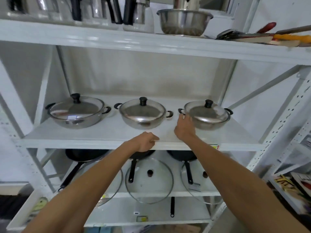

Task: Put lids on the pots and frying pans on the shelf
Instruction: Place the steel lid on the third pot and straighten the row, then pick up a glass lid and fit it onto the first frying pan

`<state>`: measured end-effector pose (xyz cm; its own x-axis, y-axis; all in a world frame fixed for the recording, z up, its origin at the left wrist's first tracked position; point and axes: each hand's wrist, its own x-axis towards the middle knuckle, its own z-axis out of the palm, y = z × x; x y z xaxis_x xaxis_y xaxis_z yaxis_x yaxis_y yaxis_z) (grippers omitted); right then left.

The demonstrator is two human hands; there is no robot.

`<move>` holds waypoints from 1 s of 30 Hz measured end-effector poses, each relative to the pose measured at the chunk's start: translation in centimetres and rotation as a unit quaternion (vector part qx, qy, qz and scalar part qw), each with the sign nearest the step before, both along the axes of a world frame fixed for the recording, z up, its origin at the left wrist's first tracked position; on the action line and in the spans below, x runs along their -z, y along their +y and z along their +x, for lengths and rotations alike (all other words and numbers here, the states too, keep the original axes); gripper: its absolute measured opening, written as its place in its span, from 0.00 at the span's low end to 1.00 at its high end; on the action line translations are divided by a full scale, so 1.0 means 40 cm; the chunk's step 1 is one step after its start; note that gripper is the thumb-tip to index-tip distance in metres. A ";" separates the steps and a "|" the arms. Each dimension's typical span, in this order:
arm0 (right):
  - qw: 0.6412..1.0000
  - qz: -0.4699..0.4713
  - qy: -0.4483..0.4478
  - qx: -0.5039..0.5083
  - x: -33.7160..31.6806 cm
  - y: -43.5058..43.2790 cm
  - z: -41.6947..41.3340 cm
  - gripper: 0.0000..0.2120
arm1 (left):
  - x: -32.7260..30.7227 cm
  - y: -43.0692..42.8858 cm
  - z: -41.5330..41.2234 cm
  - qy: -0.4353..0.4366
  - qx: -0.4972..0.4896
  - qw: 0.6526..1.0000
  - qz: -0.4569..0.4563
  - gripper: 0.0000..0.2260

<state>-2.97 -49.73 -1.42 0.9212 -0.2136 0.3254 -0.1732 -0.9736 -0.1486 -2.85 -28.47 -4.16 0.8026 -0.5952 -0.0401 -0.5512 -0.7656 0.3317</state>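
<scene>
While right hand [184, 126] touches right pot [207, 117], left hand [146, 141] fisted at shelf [84, 140] edge.

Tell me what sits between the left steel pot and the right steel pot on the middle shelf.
In the head view, a third lidded steel pot sits between the left pot and the right pot.

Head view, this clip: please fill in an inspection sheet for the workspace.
Surface: white metal shelf, several tiers.
Job's things: three steel pots on the middle tier, all lidded; three black frying pans below, uncovered, glass lids lying in front of them.
Clutter: steel bowl, jugs and utensils on the top tier.
Grippers: left hand closed, resting on the shelf edge; right hand open at the right pot's rim.
Cables: nothing seen.
Surroundings: second rack with magazines on the right.
</scene>
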 end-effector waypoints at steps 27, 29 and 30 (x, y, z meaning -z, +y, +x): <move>0.955 0.042 0.258 -0.139 0.577 0.744 0.012 0.22 | 0.482 0.819 0.051 0.069 -0.241 0.966 0.067 0.25; 0.956 0.057 0.257 -0.129 0.638 0.786 0.039 0.23 | 0.555 0.839 0.085 0.076 -0.232 0.967 0.075 0.28; 0.957 0.065 0.256 -0.120 0.667 0.808 0.052 0.23 | 0.588 0.846 0.099 0.074 -0.228 0.968 0.079 0.29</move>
